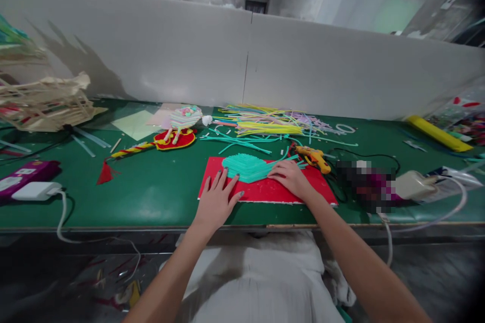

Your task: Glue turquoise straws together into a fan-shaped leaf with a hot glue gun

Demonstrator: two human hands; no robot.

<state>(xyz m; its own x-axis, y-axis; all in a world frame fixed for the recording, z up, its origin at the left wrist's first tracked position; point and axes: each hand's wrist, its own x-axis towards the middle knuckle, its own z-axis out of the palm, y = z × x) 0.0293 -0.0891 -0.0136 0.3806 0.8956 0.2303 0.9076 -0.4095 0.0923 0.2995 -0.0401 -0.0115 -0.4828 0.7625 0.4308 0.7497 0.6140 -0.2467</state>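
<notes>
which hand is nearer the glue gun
Right. The right hand is just left of the glue gun and slightly nearer the person; the left hand is farther off, at the teal piece's left side.

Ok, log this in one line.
left hand: spread on red rectangular board; right hand: touching turquoise ribbed flat piece; yellow glue gun: near right hand

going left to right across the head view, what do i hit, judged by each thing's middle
White adapter → red tassel → left hand → teal ribbed piece → right hand → orange glue gun → long yellow object
</notes>
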